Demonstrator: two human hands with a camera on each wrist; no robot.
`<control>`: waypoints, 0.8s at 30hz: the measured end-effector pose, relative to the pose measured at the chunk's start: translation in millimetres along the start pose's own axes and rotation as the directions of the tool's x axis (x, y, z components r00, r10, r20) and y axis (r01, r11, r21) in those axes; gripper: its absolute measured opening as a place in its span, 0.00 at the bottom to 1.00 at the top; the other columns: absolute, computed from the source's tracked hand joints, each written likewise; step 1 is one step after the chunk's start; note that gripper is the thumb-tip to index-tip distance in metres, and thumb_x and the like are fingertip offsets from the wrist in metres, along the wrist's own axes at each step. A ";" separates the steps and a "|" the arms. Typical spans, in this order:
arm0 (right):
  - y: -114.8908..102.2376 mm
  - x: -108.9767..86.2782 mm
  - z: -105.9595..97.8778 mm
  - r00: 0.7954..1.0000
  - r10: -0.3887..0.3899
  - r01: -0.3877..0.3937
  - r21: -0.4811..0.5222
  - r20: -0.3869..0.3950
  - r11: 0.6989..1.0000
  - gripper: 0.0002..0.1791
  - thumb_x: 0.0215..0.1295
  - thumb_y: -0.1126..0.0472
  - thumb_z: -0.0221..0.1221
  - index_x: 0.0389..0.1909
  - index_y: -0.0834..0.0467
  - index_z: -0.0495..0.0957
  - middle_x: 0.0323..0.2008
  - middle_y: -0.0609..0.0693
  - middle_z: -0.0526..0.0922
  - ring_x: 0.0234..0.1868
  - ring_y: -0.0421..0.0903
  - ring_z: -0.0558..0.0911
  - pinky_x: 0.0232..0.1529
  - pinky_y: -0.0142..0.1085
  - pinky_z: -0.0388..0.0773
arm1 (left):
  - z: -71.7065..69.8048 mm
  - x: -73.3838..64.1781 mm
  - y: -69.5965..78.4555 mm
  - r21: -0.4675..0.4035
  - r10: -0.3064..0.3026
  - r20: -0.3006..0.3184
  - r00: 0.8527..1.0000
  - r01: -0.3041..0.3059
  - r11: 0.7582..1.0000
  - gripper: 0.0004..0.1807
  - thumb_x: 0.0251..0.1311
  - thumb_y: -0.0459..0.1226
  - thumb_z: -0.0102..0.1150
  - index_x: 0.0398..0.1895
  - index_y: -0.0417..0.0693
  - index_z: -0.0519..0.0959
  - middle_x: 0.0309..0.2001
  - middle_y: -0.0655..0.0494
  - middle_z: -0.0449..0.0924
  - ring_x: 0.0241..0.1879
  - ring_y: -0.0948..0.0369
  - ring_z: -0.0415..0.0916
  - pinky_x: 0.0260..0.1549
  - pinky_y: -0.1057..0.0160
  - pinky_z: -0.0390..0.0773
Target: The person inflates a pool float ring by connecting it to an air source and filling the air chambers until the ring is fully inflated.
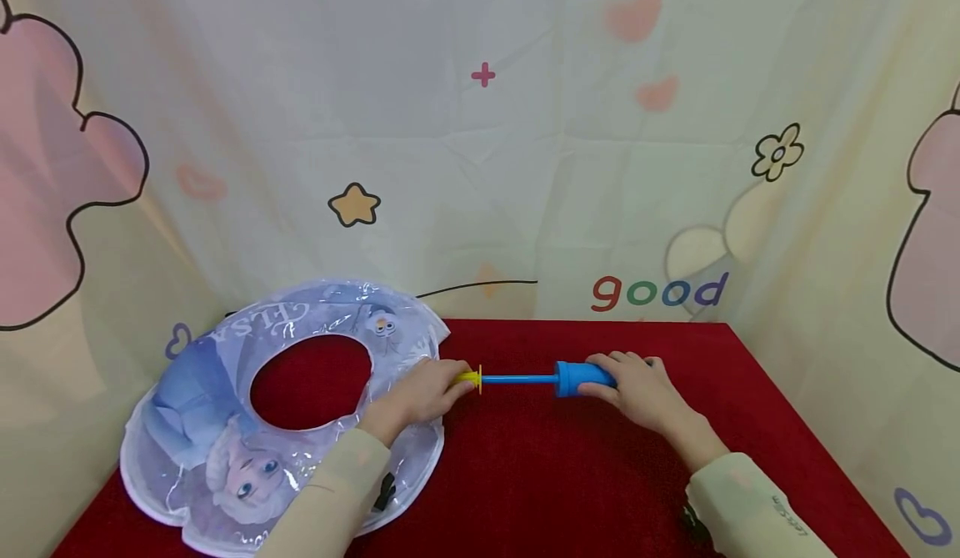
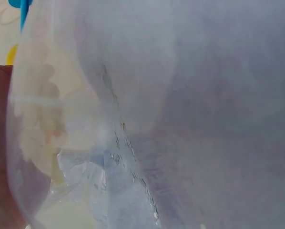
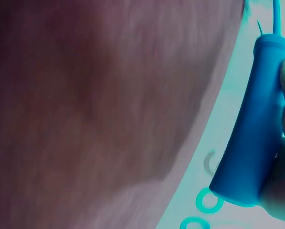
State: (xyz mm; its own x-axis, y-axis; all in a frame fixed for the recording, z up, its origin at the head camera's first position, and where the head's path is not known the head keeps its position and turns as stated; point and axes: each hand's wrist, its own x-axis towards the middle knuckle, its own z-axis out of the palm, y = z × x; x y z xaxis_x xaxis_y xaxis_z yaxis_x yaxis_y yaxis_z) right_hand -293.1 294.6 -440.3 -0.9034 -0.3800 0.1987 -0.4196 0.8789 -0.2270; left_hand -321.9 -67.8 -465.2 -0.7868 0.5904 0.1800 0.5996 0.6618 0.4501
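A blue hand pump (image 1: pixel 573 379) is stretched out level between my two hands. My left hand (image 1: pixel 422 391) grips its yellow end (image 1: pixel 469 379), beside the right edge of the swim ring. My right hand (image 1: pixel 641 391) wraps round the wide blue barrel, with the thin blue rod showing between the hands. In the right wrist view the barrel (image 3: pixel 252 124) is seen close up, a thumb along its side. The swim ring (image 1: pixel 191 374), clear and pale blue-violet with a cartoon print, lies under my left forearm. Its film (image 2: pixel 214 105) fills most of the left wrist view.
A red cloth (image 1: pixel 570 475) covers the table. Behind it and at the sides hangs a pale curtain (image 1: pixel 420 108) printed with hearts, a star and the word "good". A small black piece (image 1: pixel 385 491) shows at the ring's lower right, near my left sleeve.
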 end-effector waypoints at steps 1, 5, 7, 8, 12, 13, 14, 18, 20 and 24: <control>5.1 -2.4 -2.6 1.000 0.006 -0.006 0.007 -0.002 1.000 0.32 0.70 0.37 0.60 0.64 0.56 0.78 0.56 0.59 0.80 0.56 0.60 0.77 0.53 0.64 0.65 | 0.0 -0.1 0.6 0.000 -0.002 0.000 1.000 0.002 1.000 0.08 0.73 0.41 0.60 0.50 0.51 0.80 0.32 0.65 0.74 0.32 0.64 0.72 0.38 0.62 0.75; 16.2 -8.4 -7.1 0.999 0.031 -0.032 0.051 0.015 0.998 0.32 0.69 0.38 0.62 0.64 0.57 0.78 0.57 0.60 0.80 0.57 0.61 0.77 0.54 0.66 0.64 | 1.2 0.4 2.7 0.039 0.015 0.002 1.000 -0.015 0.999 0.07 0.74 0.42 0.58 0.48 0.51 0.80 0.31 0.65 0.74 0.32 0.64 0.72 0.38 0.61 0.75; 15.9 -8.4 -5.4 0.999 0.035 -0.036 0.060 0.025 0.998 0.33 0.69 0.38 0.62 0.64 0.57 0.78 0.57 0.60 0.80 0.58 0.61 0.76 0.54 0.66 0.64 | 1.5 0.7 4.0 0.062 0.029 0.005 1.000 -0.029 0.998 0.06 0.74 0.41 0.58 0.46 0.52 0.80 0.31 0.65 0.74 0.32 0.64 0.72 0.41 0.59 0.73; 14.2 -7.5 -3.7 0.999 0.034 -0.036 0.059 0.028 0.998 0.33 0.69 0.38 0.62 0.64 0.57 0.78 0.58 0.60 0.80 0.58 0.61 0.76 0.53 0.66 0.64 | 1.9 1.1 4.1 0.076 0.035 0.005 0.999 -0.036 0.996 0.05 0.74 0.41 0.57 0.46 0.52 0.79 0.30 0.65 0.73 0.33 0.64 0.72 0.42 0.57 0.73; 0.2 2.6 5.9 0.999 0.019 -0.020 0.037 0.031 0.999 0.33 0.70 0.37 0.60 0.65 0.57 0.77 0.59 0.60 0.79 0.59 0.61 0.76 0.53 0.65 0.65 | 2.5 1.9 5.1 0.110 0.043 0.012 0.999 -0.044 0.993 0.03 0.74 0.39 0.56 0.44 0.52 0.77 0.32 0.64 0.72 0.37 0.62 0.72 0.49 0.50 0.70; -5.6 6.0 8.4 0.999 0.015 -0.016 0.033 0.033 0.999 0.33 0.70 0.37 0.60 0.65 0.57 0.77 0.59 0.60 0.79 0.59 0.61 0.76 0.53 0.65 0.65 | 2.7 2.0 5.5 0.117 0.042 0.015 0.999 -0.043 0.992 0.03 0.74 0.40 0.56 0.43 0.52 0.77 0.32 0.63 0.72 0.37 0.61 0.72 0.51 0.49 0.69; -11.8 9.6 11.4 0.999 0.010 -0.010 0.025 0.035 1.000 0.33 0.70 0.37 0.60 0.65 0.57 0.77 0.59 0.60 0.79 0.59 0.61 0.76 0.52 0.64 0.65 | 3.1 2.3 5.7 0.125 0.040 0.020 0.999 -0.042 0.991 0.03 0.75 0.40 0.56 0.43 0.52 0.76 0.32 0.63 0.71 0.38 0.61 0.71 0.51 0.48 0.69; -41.3 24.7 25.4 0.999 0.003 -0.003 -0.011 0.032 1.000 0.33 0.70 0.37 0.60 0.65 0.55 0.77 0.58 0.58 0.80 0.56 0.59 0.77 0.51 0.62 0.67 | 3.3 2.8 8.1 0.149 0.033 0.030 0.999 -0.037 0.988 0.03 0.75 0.41 0.54 0.41 0.53 0.74 0.30 0.63 0.70 0.38 0.61 0.71 0.50 0.49 0.68; -57.1 32.3 32.4 1.000 0.001 0.000 -0.029 0.031 1.000 0.32 0.69 0.36 0.60 0.65 0.53 0.78 0.57 0.56 0.81 0.54 0.58 0.78 0.50 0.60 0.68 | 3.6 3.0 9.2 0.159 0.028 0.034 0.999 -0.033 0.987 0.04 0.76 0.41 0.54 0.41 0.53 0.74 0.30 0.63 0.70 0.37 0.61 0.71 0.49 0.50 0.68; -84.3 44.7 40.2 1.000 0.004 -0.003 -0.044 0.031 0.999 0.32 0.69 0.34 0.59 0.64 0.52 0.78 0.53 0.53 0.82 0.50 0.55 0.79 0.49 0.58 0.68 | 3.7 3.7 10.1 0.165 0.006 0.048 0.999 -0.014 0.986 0.04 0.76 0.42 0.53 0.43 0.53 0.73 0.32 0.63 0.70 0.38 0.61 0.71 0.48 0.50 0.68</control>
State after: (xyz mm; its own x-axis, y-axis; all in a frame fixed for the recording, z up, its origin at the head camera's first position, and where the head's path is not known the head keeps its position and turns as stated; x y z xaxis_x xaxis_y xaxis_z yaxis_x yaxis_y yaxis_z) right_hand -301.7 191.9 -450.6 -0.9074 -0.3853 0.1680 -0.4130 0.8916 -0.1857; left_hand -318.2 -57.2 -463.2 -0.7750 0.6160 0.1410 0.6267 0.7206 0.2967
